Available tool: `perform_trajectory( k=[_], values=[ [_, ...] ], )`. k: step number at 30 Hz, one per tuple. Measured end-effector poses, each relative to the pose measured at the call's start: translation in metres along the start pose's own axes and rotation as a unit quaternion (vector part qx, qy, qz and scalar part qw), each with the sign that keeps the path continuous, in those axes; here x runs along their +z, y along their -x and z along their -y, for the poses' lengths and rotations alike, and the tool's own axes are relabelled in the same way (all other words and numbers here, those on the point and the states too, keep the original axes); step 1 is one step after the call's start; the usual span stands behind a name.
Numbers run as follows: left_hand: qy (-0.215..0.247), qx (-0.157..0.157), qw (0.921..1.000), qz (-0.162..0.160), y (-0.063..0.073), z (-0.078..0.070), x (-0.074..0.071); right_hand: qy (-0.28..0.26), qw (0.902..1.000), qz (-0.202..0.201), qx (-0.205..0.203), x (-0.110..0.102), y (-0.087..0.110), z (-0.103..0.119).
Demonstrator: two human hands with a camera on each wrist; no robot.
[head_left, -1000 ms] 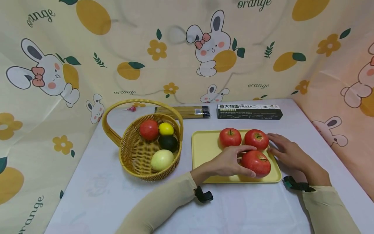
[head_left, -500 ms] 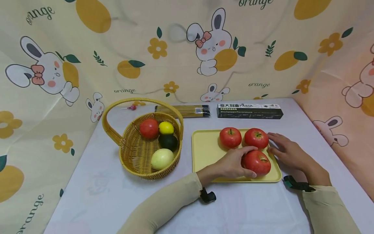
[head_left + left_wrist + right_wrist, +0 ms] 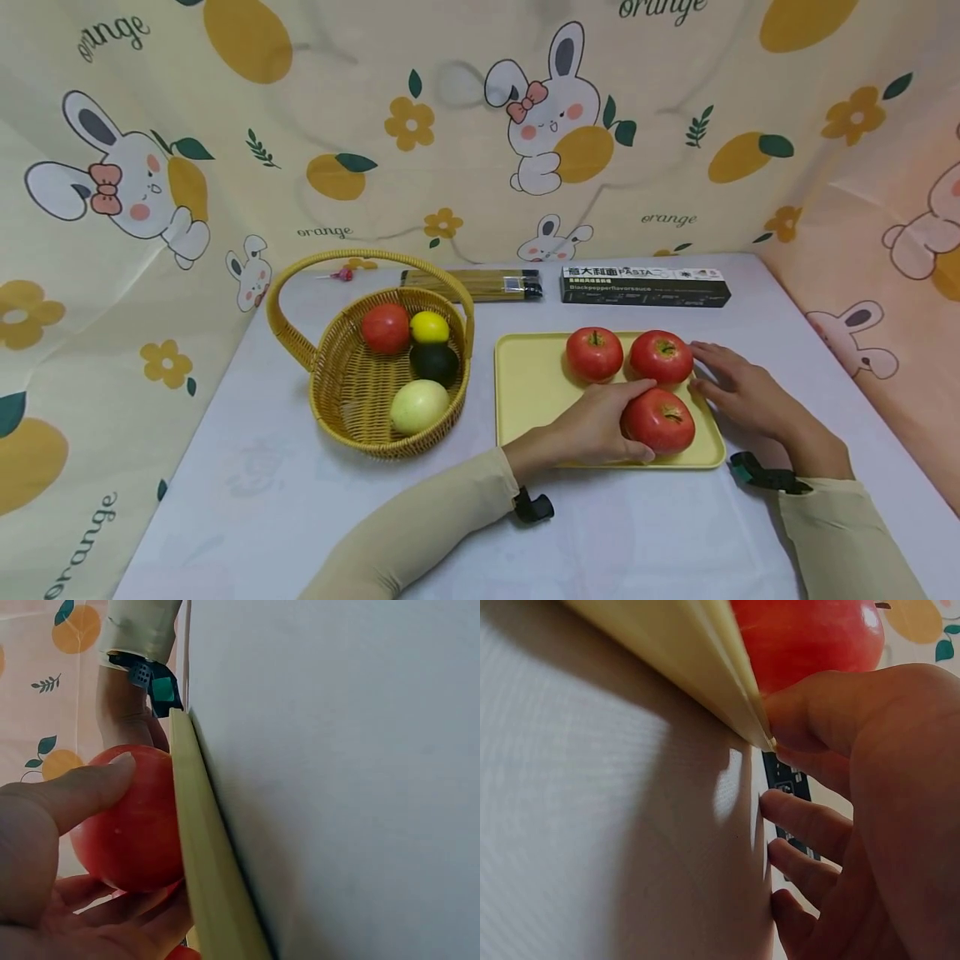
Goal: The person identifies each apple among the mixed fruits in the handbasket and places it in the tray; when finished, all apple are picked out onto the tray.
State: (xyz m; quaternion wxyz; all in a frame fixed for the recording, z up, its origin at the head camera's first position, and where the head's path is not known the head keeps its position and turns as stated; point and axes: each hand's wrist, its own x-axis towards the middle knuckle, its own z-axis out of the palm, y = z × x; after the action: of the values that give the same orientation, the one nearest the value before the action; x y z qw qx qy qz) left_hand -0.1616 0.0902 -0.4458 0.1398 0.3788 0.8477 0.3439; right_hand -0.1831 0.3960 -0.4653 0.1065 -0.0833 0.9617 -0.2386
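Three red apples are on the pale yellow tray [image 3: 525, 400]: one apple [image 3: 594, 354] at the back middle, a second [image 3: 661, 357] at the back right, and the front apple [image 3: 659, 422]. My left hand [image 3: 592, 425] holds the front apple from its left side. In the left wrist view, the thumb [image 3: 90, 787] lies on this apple [image 3: 139, 832] and the fingers curve along its other side. My right hand [image 3: 750, 396] is at the tray's right edge, fingers loosely bent. In the right wrist view, its thumb [image 3: 810, 712] touches the tray's rim [image 3: 712, 667], and its other fingertips meet the tablecloth.
A wicker basket [image 3: 337, 408] with a tall handle stands left, holding a red fruit [image 3: 386, 328], a lemon [image 3: 430, 327], a dark green fruit [image 3: 434, 363] and a pale melon [image 3: 420, 407]. Behind are a spaghetti pack [image 3: 472, 285], a pasta box [image 3: 645, 287] and a small pink item [image 3: 344, 274].
My left hand has closed in on the front apple from the left, its fingers now nearer round it. The right hand stays at the tray edge. The camera view has shifted slightly.
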Motion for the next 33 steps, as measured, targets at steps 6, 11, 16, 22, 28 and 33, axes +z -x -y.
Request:
perform_trajectory(
  k=[6, 11, 16, 22, 28, 33],
  values=[
    [0.043, -0.014, 0.9989, -0.010, 0.010, 0.005, -0.006, 0.002, 1.0000, 0.000, -0.006, 0.000, -0.002, 0.001],
    [0.122, -0.023, 0.9920, -0.026, 0.031, 0.007, -0.023, 0.005, 0.9999, 0.001, -0.009, 0.000, -0.001, 0.002],
    [0.174, -0.029, 0.9835, -0.038, 0.063, 0.010, -0.050, 0.005, 0.9999, -0.002, -0.012, 0.000, 0.000, 0.002],
    [0.226, -0.020, 0.9715, -0.070, 0.108, 0.020, -0.085, 0.008, 0.9999, -0.004, -0.009, 0.000, 0.000, 0.000],
    [0.232, -0.009, 0.9678, -0.098, 0.152, 0.032, -0.117, 0.009, 1.0000, -0.001, -0.002, 0.000, 0.000, -0.001],
    [0.209, -0.040, 0.9695, -0.121, 0.184, 0.042, -0.140, 0.009, 1.0000, 0.000, -0.002, 0.001, 0.000, 0.000]
  ],
)
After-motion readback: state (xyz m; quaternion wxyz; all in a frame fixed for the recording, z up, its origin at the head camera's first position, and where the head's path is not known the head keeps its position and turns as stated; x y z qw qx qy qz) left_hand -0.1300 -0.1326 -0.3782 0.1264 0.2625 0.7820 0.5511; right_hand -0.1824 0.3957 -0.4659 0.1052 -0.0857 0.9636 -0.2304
